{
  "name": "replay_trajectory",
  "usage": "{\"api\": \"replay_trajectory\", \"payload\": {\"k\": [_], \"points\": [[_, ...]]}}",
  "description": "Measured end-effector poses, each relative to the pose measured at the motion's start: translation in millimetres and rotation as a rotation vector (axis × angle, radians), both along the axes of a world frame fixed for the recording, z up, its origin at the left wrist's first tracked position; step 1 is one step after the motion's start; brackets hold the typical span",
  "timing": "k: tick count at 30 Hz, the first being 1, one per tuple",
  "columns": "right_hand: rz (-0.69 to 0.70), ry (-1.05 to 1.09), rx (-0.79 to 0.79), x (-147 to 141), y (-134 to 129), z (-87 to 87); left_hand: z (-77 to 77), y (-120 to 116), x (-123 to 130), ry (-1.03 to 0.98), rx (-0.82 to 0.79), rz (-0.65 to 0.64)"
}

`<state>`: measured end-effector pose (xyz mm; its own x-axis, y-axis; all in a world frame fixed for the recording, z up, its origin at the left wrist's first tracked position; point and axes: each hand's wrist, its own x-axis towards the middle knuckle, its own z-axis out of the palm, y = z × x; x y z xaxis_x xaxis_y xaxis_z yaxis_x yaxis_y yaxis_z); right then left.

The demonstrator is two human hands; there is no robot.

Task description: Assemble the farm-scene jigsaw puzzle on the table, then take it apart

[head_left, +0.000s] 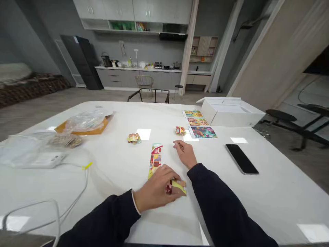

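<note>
Potentially, the jigsaw strip just beyond could be jogged apart by left fingers gripping puzzle pieces; right fingers' grasp is unclear.

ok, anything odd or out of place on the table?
Nothing looks spilled or damaged. Only untidy: a white cable loops loosely across the left side of the table, and crumpled clear plastic lies heaped on orange packaging.

We face grey walls, white cabinets above a counter, and a dark fridge at left. 2 chairs, gold and black, stand beyond our white surface, where light patches gleam.
</note>
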<state>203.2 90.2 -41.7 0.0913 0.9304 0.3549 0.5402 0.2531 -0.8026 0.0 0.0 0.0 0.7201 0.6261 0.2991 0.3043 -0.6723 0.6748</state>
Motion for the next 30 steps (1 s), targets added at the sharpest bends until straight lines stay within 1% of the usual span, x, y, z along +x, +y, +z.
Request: {"api": "replay_trajectory", "payload": {"k": [4, 8, 17, 24, 30], "points": [[0.003, -0.016, -0.01, -0.9, -3.2, 0.5, -7.6, 1.8, 2.1, 0.042, -0.011, -0.021], [0.003, -0.027, -0.007, -1.6, -3.5, 1.1, -12.1, 0.7, 4.0, 0.066, -0.026, -0.002], [0.001, -0.031, -0.029, -2.6, -3.9, 4.0, -6.9, 1.0, 3.8, 0.114, 0.01, 0.002], [0.006, -0.031, -0.034, -3.5, -5.3, 4.9, -8.2, 3.0, 2.4, 0.114, 0.044, 0.022], [0.008, -0.039, -0.034, -3.0, -4.4, 3.6, -7.3, -2.9, 3.7, 0.133, 0.105, 0.021]]}}
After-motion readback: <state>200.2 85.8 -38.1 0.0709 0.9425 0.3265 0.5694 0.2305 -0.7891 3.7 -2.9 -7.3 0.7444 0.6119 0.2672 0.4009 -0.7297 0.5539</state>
